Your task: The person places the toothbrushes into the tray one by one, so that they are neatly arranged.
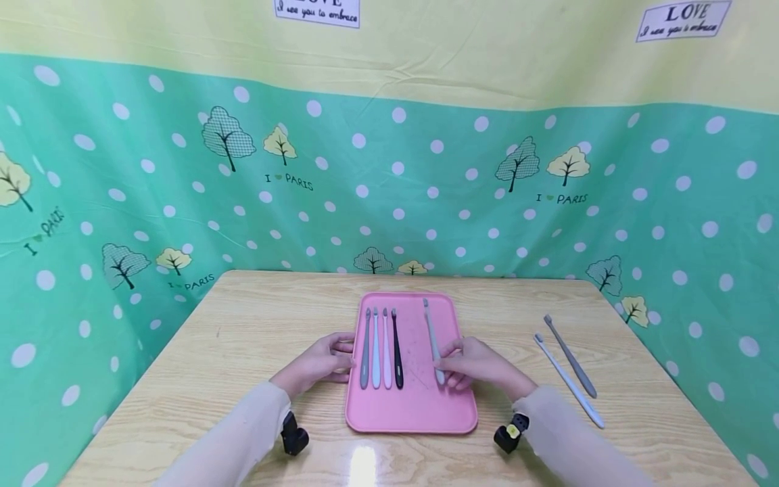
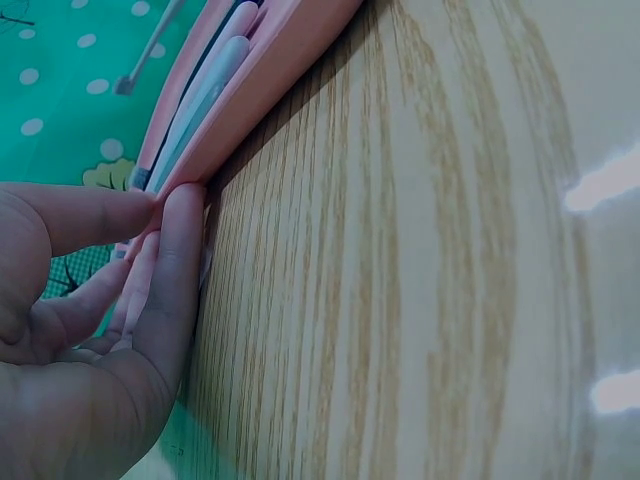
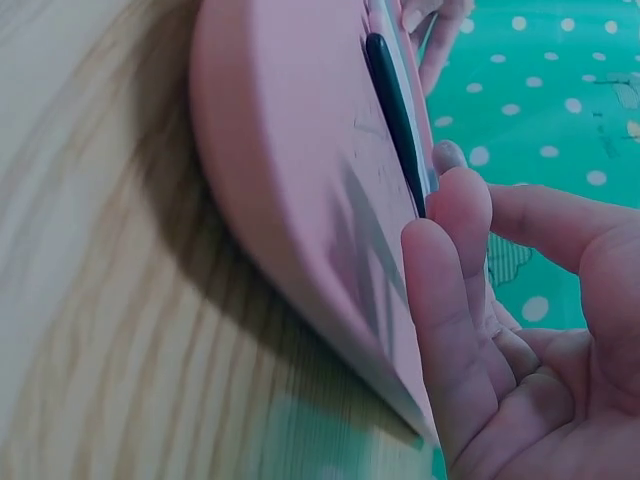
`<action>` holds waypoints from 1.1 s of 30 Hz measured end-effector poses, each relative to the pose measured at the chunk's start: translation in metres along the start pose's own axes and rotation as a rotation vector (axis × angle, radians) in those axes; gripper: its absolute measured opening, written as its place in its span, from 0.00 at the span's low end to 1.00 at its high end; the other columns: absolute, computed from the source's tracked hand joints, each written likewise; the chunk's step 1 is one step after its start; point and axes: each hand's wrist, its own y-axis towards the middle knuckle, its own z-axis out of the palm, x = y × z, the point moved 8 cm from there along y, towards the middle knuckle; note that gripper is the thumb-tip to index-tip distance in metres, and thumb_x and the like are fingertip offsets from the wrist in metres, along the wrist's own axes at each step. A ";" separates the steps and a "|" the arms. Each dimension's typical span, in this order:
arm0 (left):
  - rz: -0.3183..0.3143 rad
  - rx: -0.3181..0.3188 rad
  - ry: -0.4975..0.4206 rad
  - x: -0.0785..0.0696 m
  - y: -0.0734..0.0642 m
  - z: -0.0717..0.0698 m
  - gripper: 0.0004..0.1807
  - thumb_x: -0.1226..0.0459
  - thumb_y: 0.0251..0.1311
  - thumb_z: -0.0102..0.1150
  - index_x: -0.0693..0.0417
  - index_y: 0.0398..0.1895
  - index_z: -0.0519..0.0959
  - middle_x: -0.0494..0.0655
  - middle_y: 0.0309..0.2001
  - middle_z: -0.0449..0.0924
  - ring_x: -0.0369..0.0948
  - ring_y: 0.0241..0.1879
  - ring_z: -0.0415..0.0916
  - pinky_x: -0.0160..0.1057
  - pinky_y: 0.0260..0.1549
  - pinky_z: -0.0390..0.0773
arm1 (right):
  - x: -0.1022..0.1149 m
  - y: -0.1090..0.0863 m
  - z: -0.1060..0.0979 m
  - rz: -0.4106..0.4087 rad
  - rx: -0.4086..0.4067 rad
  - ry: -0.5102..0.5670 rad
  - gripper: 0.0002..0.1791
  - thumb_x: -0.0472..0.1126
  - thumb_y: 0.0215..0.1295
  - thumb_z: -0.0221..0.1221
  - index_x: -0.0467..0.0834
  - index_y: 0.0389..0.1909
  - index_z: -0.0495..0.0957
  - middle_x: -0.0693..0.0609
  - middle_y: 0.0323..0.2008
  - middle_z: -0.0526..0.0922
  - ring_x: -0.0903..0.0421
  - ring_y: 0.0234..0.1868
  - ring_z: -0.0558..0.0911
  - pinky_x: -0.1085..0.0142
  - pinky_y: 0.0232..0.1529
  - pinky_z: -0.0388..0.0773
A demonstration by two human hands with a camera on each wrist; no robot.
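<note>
A pink tray [image 1: 414,414] lies on the table with several toothbrushes on it. Side by side on its left half are a dark grey toothbrush [image 1: 365,352], a pale blue one [image 1: 376,352], a pink one [image 1: 387,352] and a black one [image 1: 397,352]. My left hand [image 1: 322,360] pinches the tray's left rim between thumb and finger, seen closely in the left wrist view. On the right half, my right hand [image 1: 477,364] pinches a grey-green toothbrush [image 1: 432,331] near its handle end. The right wrist view mostly hides this brush behind the fingers.
Right of the tray, a grey toothbrush [image 1: 571,355] and a light blue-white toothbrush [image 1: 569,382] lie slanted on the wooden table [image 1: 274,301]. A green dotted curtain [image 1: 426,169] hangs behind and beside the table. Both wrists wear black cameras.
</note>
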 end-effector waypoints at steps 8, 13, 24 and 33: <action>0.003 0.006 0.013 -0.001 -0.001 0.001 0.37 0.74 0.59 0.60 0.64 0.73 0.60 0.62 0.56 0.68 0.49 0.46 0.77 0.46 0.43 0.87 | 0.006 0.010 0.017 -0.004 0.028 0.009 0.18 0.41 0.65 0.66 0.31 0.47 0.76 0.44 0.25 0.85 0.56 0.21 0.83 0.62 0.25 0.87; 0.001 0.000 0.009 0.001 0.000 0.001 0.37 0.75 0.59 0.60 0.64 0.73 0.61 0.61 0.56 0.68 0.49 0.46 0.77 0.46 0.43 0.87 | 0.012 0.014 0.025 -0.014 0.053 0.024 0.16 0.41 0.65 0.65 0.32 0.45 0.77 0.44 0.26 0.85 0.56 0.22 0.84 0.62 0.26 0.87; -0.016 -0.016 0.020 0.000 -0.002 0.001 0.36 0.74 0.60 0.61 0.63 0.73 0.62 0.61 0.56 0.69 0.49 0.46 0.78 0.46 0.42 0.87 | 0.012 0.024 0.040 0.011 0.077 0.020 0.13 0.42 0.64 0.67 0.34 0.38 0.80 0.44 0.24 0.85 0.57 0.20 0.84 0.63 0.24 0.87; -0.015 -0.023 0.029 0.000 -0.001 0.000 0.36 0.74 0.60 0.60 0.62 0.73 0.62 0.60 0.55 0.69 0.49 0.46 0.78 0.46 0.42 0.88 | 0.009 0.029 0.045 0.012 0.084 0.007 0.13 0.43 0.65 0.67 0.35 0.36 0.80 0.45 0.22 0.84 0.58 0.20 0.83 0.64 0.23 0.87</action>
